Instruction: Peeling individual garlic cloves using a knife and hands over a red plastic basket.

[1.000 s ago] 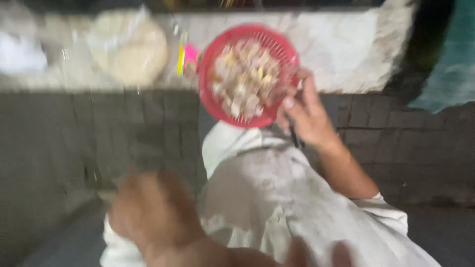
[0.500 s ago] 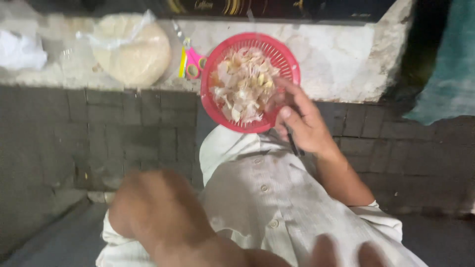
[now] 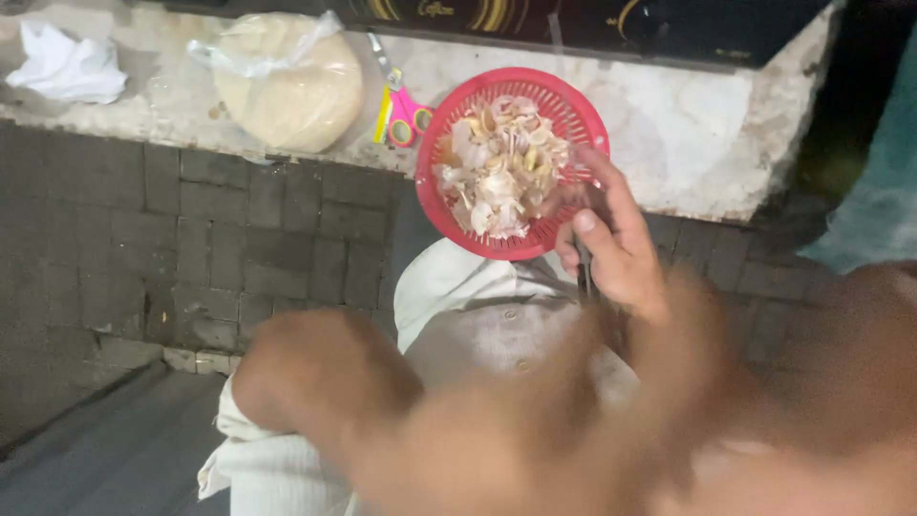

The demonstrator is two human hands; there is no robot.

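A red plastic basket (image 3: 583, 105) holding garlic cloves and papery skins (image 3: 497, 172) sits at the edge of a pale stone ledge (image 3: 726, 134), partly overhanging my lap. My right hand (image 3: 616, 248) is at the basket's right rim, its fingers reaching over the rim toward the garlic. A thin dark tool (image 3: 585, 279) sticks out under its palm. My left hand (image 3: 325, 382) is a blurred brown shape low and close to the camera, over my white clothing (image 3: 478, 315). Its fingers cannot be made out.
On the ledge to the left lie pink-and-yellow scissors (image 3: 401, 110), a round lump of dough in a clear plastic bag (image 3: 287, 91) and a crumpled white cloth (image 3: 67, 67). A dark tiled wall (image 3: 191, 239) drops below the ledge.
The view has shifted and come closer to the basket. My right hand has stayed at the basket's right rim. My blurred left arm has swept across the bottom of the view.
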